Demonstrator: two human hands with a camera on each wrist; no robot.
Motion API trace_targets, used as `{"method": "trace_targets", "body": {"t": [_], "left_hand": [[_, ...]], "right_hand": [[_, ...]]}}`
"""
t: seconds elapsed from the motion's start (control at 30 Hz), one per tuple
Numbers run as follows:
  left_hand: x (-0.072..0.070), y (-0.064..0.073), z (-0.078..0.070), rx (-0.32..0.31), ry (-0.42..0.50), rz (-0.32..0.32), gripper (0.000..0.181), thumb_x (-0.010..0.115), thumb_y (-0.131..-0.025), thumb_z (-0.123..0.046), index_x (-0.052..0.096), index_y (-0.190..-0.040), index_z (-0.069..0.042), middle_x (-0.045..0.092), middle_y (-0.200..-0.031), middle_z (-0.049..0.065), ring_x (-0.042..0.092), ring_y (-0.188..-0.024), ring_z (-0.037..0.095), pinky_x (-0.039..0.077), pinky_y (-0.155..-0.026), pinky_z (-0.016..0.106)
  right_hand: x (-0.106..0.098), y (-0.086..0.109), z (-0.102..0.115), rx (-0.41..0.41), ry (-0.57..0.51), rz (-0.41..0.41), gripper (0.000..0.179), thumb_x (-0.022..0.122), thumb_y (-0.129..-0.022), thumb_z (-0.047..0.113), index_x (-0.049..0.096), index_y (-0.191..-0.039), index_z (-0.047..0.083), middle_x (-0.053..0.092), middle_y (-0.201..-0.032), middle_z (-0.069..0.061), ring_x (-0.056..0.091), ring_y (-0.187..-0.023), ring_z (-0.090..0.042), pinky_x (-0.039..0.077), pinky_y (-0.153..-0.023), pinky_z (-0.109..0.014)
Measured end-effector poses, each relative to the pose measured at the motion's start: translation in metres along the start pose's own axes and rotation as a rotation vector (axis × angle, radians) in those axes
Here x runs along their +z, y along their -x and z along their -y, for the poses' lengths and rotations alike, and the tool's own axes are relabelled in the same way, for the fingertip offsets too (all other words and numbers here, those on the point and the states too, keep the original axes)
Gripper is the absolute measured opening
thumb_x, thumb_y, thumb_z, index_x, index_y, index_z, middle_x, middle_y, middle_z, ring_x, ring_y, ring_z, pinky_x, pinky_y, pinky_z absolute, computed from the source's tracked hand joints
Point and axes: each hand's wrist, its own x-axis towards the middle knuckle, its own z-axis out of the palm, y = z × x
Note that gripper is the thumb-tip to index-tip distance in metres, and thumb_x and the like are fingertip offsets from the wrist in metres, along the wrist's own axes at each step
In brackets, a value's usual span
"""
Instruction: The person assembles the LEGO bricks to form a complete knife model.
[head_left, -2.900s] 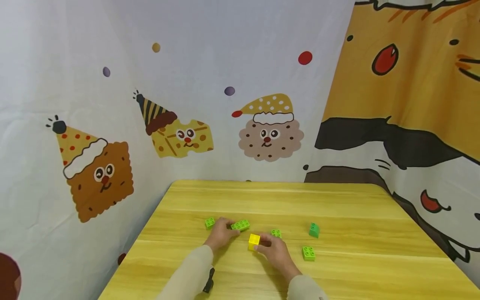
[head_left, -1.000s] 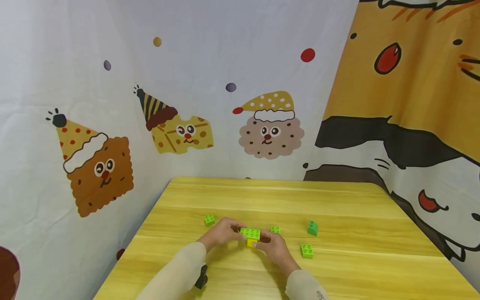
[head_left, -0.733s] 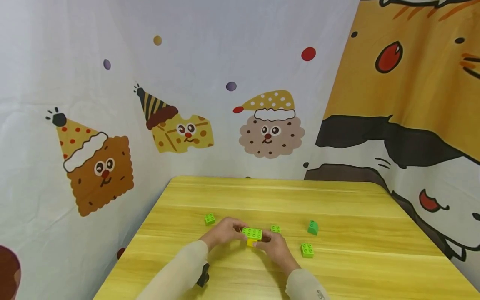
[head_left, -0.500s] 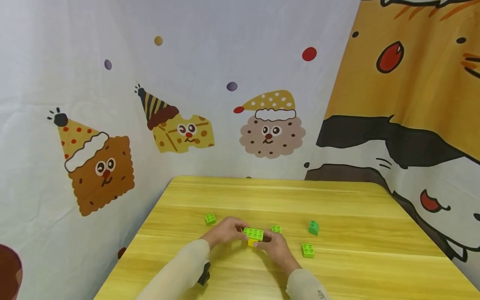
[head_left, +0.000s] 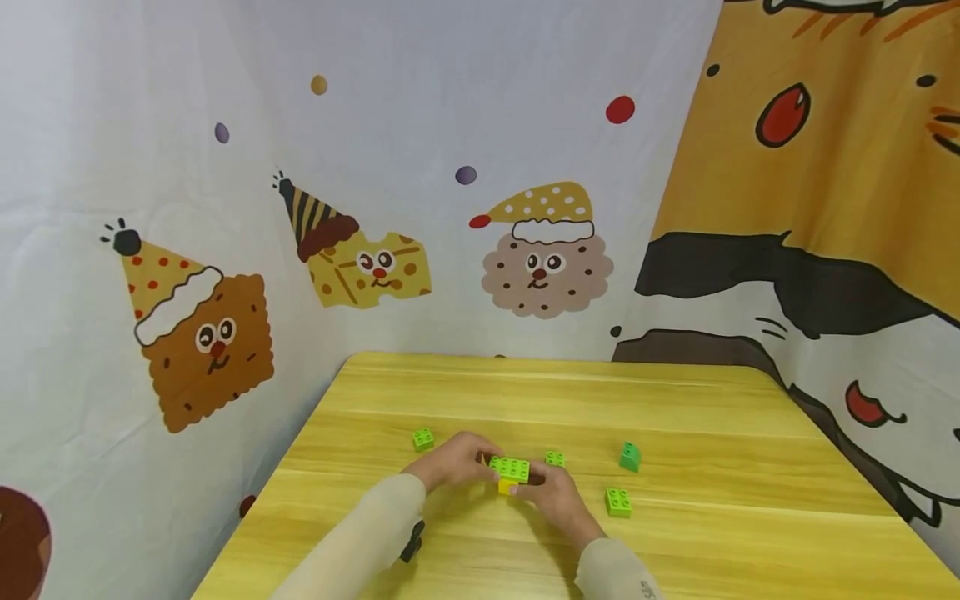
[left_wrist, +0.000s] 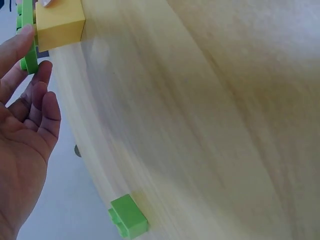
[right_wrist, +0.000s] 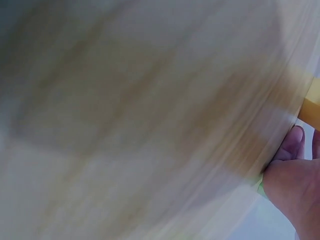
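Near the middle of the table, a long light-green toy brick [head_left: 510,468] lies over a yellow brick [head_left: 507,486]. My left hand [head_left: 455,460] pinches the long brick at its left end. From the right side, my right hand [head_left: 558,504] grips the yellow brick with thumb and fingers. In the left wrist view, the green brick [left_wrist: 30,45] is against the studded side of the yellow brick [left_wrist: 60,22]; whether they are fully joined I cannot tell. Only an edge of the yellow brick [right_wrist: 312,107] shows in the right wrist view, beside the right hand [right_wrist: 295,185].
Small light-green bricks lie left of the hands [head_left: 423,439], behind the right hand [head_left: 555,458] and to its right [head_left: 618,502]. A darker green curved brick [head_left: 630,457] stands farther right. Below the left sleeve is a black object [head_left: 412,542]. A printed cloth [head_left: 420,150] hangs behind the wooden table [head_left: 675,408].
The long green brick, earlier on the table under my left hand, has moved right onto the yellow brick in my right hand. Over the last second, the hands have barely moved.
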Motion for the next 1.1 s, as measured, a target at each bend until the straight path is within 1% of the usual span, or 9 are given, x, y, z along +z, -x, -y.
{"method": "trace_targets", "body": {"t": [0.17, 0.37, 0.47, 0.63, 0.73, 0.83, 0.97, 1.1], "left_hand": [[0.002, 0.002, 0.001, 0.011, 0.008, -0.006, 0.028, 0.077, -0.088, -0.016, 0.074, -0.115, -0.012, 0.065, -0.094, -0.01, 0.055, -0.079, 0.009, 0.048, -0.068, 0.027], [0.003, 0.004, 0.002, 0.017, 0.005, -0.011, 0.029, 0.077, -0.088, -0.016, 0.073, -0.116, -0.012, 0.065, -0.095, -0.01, 0.055, -0.079, 0.008, 0.048, -0.069, 0.026], [0.004, 0.003, 0.002, 0.018, 0.007, -0.015, 0.029, 0.078, -0.087, -0.015, 0.073, -0.116, -0.011, 0.065, -0.095, -0.009, 0.055, -0.079, 0.009, 0.048, -0.068, 0.026], [0.006, 0.002, 0.003, 0.028, 0.041, -0.03, 0.028, 0.078, -0.086, -0.013, 0.074, -0.114, -0.011, 0.065, -0.093, -0.008, 0.055, -0.078, 0.009, 0.048, -0.067, 0.026], [0.008, 0.0, 0.005, 0.033, 0.053, -0.035, 0.027, 0.078, -0.087, -0.012, 0.074, -0.114, -0.011, 0.066, -0.091, -0.008, 0.056, -0.078, 0.008, 0.048, -0.066, 0.026], [0.009, -0.001, 0.006, 0.036, 0.045, -0.041, 0.027, 0.077, -0.087, -0.012, 0.074, -0.114, -0.011, 0.066, -0.09, -0.009, 0.056, -0.077, 0.008, 0.047, -0.066, 0.025], [0.01, -0.002, 0.007, 0.028, 0.045, -0.039, 0.027, 0.077, -0.087, -0.012, 0.074, -0.114, -0.011, 0.066, -0.088, -0.009, 0.056, -0.076, 0.008, 0.048, -0.065, 0.026], [0.011, -0.001, 0.007, 0.019, 0.058, -0.035, 0.026, 0.077, -0.087, -0.012, 0.074, -0.113, -0.011, 0.065, -0.087, -0.009, 0.056, -0.076, 0.009, 0.048, -0.065, 0.026]], "right_hand": [[0.0, 0.0, 0.0, 0.014, 0.0, 0.002, 0.04, 0.077, -0.087, 0.012, 0.066, -0.123, 0.0, 0.067, -0.11, -0.007, 0.063, -0.099, -0.021, 0.053, -0.083, -0.039], [0.001, -0.001, -0.001, 0.034, -0.01, 0.005, 0.039, 0.077, -0.087, 0.013, 0.065, -0.122, 0.0, 0.067, -0.108, -0.006, 0.062, -0.097, -0.02, 0.053, -0.083, -0.039], [0.001, -0.001, -0.003, 0.035, -0.007, 0.003, 0.04, 0.078, -0.087, 0.014, 0.065, -0.122, 0.0, 0.066, -0.108, -0.005, 0.062, -0.097, -0.019, 0.052, -0.083, -0.038], [0.0, -0.001, -0.004, 0.021, -0.008, 0.005, 0.04, 0.078, -0.087, 0.015, 0.066, -0.121, 0.0, 0.066, -0.108, -0.006, 0.061, -0.097, -0.02, 0.052, -0.082, -0.038], [0.0, -0.002, -0.004, 0.034, -0.007, 0.006, 0.04, 0.078, -0.086, 0.015, 0.066, -0.121, 0.0, 0.067, -0.108, -0.006, 0.062, -0.097, -0.02, 0.053, -0.081, -0.037], [0.0, -0.002, -0.003, 0.047, 0.003, 0.0, 0.041, 0.079, -0.086, 0.016, 0.066, -0.122, 0.001, 0.067, -0.108, -0.005, 0.062, -0.098, -0.019, 0.053, -0.081, -0.037], [-0.001, -0.002, -0.003, 0.037, 0.005, -0.001, 0.042, 0.079, -0.086, 0.017, 0.066, -0.123, 0.001, 0.067, -0.109, -0.005, 0.062, -0.098, -0.02, 0.053, -0.081, -0.037], [-0.002, -0.001, -0.005, 0.005, -0.014, 0.012, 0.046, 0.078, -0.087, 0.019, 0.063, -0.127, 0.0, 0.067, -0.11, -0.006, 0.062, -0.098, -0.02, 0.053, -0.081, -0.038]]}}
